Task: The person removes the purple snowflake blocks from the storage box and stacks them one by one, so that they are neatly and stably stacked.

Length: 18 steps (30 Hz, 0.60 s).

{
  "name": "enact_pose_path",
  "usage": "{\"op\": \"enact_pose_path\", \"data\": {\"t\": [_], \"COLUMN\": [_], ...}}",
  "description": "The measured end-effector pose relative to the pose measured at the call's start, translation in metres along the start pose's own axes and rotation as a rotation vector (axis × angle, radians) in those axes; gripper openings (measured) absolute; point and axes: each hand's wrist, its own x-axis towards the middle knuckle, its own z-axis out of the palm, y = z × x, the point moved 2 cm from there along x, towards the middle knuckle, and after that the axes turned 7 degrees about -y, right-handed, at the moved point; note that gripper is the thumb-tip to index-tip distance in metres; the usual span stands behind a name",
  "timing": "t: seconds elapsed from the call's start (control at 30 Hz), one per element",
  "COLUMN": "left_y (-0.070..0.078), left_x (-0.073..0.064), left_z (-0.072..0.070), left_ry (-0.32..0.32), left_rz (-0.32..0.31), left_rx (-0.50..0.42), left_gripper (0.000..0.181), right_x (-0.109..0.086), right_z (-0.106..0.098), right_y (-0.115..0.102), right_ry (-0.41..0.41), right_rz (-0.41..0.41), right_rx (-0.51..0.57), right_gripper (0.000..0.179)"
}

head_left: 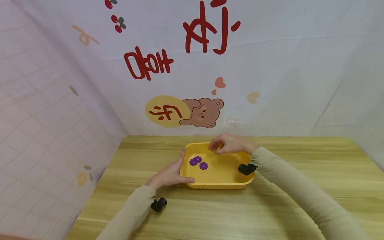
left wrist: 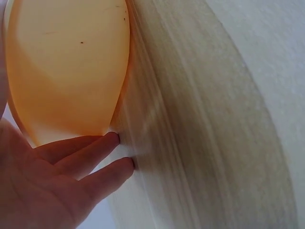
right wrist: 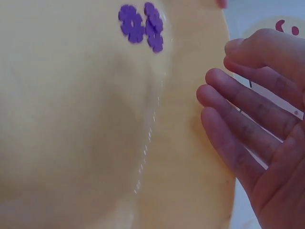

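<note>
A yellow plastic bin (head_left: 222, 186) rests on the wooden table. Inside, near its left end, lie three purple snowflake discs (head_left: 203, 166); two of them overlap. My left hand (head_left: 169, 174) grips the bin's left end, thumb at the near corner and fingers along the outer wall. In the left wrist view, those fingers (left wrist: 95, 160) reach past the bin's underside (left wrist: 71, 57). Over the far rim hovers my right hand (head_left: 229, 144), its fingers loosely bent with nothing visible between them. The right wrist view shows the discs (right wrist: 131, 24) apart from that hand (right wrist: 267, 105).
The wooden tabletop (head_left: 294, 173) spreads around the bin. Behind it hangs a pale cloth (head_left: 285, 83) with red characters and a printed bear (head_left: 207, 113). Another cloth (head_left: 45, 116) borders the left side. Each wrist carries a small black camera (head_left: 247, 169).
</note>
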Motion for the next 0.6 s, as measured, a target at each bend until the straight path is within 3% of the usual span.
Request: {"op": "enact_pose_path", "data": {"t": [0.3, 0.6], "left_y": [-0.001, -0.003], "left_x": [0.000, 0.001], "left_z": [0.001, 0.000], "left_ry": [-0.003, 0.003], "left_rz": [0.002, 0.004], "left_rx": [0.016, 0.015], "left_gripper": [0.123, 0.122], "right_x": [0.016, 0.028], "right_z": [0.024, 0.042], "right_y": [0.003, 0.010], "right_ry": [-0.062, -0.082], "right_rz": [-0.053, -0.054], "right_rx": [0.083, 0.114], "right_gripper": [0.022, 0.024]}}
